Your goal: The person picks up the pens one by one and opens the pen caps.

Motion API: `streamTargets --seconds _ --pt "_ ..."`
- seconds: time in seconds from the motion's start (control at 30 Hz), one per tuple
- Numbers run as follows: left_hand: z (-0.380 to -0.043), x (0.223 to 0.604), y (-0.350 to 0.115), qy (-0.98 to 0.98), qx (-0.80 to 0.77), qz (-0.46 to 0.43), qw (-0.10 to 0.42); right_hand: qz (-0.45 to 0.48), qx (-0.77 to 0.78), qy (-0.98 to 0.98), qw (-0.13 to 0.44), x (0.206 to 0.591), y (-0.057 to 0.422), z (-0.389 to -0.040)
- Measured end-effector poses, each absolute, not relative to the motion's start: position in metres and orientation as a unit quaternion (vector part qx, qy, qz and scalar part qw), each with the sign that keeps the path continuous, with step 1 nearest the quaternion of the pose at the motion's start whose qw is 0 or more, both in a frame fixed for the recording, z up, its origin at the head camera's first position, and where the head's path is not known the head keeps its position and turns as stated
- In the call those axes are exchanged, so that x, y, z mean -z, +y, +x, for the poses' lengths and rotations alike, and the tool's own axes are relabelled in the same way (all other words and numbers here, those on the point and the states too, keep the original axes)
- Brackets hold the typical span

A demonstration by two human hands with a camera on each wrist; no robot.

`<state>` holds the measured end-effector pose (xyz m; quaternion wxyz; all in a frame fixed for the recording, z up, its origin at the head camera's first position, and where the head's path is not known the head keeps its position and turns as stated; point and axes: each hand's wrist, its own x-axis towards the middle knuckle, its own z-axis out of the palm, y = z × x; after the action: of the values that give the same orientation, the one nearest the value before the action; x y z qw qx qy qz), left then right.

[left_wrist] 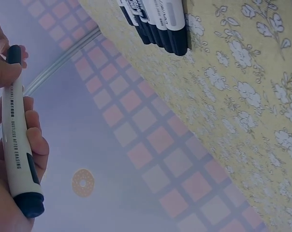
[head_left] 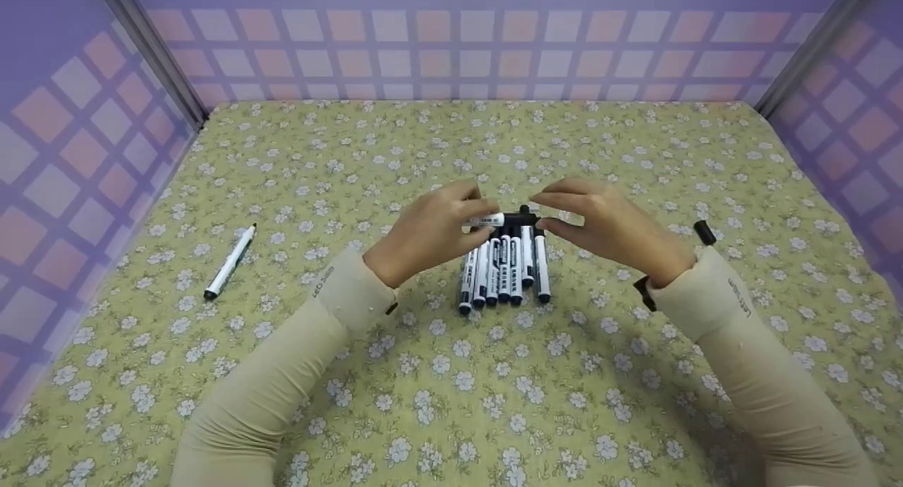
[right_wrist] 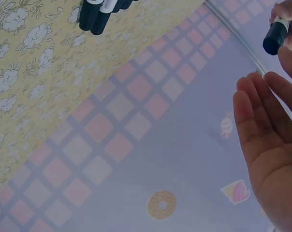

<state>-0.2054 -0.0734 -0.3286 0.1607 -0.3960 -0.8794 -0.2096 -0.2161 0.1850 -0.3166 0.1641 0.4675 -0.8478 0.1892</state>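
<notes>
Now the left hand [head_left: 443, 217] grips a marker [left_wrist: 16, 137]; the outstretched right hand [head_left: 600, 215], empty, flanks its cap [head_left: 520, 219].

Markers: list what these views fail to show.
Held marker: in the head view, rear end hidden by the left hand.
Row of markers: in the left wrist view, cut off by the top edge.
Lone marker: in the head view, any print is too small to read.

cream sleeves [head_left: 289, 374], dark cuff lettering [head_left: 741, 298], black strap [head_left: 645, 294]
</notes>
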Motion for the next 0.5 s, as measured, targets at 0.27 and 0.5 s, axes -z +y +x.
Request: streamTargets --seconds 0.27,0.5 --pt "-0.201 0.326 -0.07 -0.869 0.189 -0.422 0.175 0.503 -0.203 -0.822 0.17 0.318 0.175 -0.21" --pt "-0.199 0.323 -0.068 -0.86 0.184 -0.434 0.193 0.513 -0.194 -0.818 0.174 0.319 0.172 -0.206"
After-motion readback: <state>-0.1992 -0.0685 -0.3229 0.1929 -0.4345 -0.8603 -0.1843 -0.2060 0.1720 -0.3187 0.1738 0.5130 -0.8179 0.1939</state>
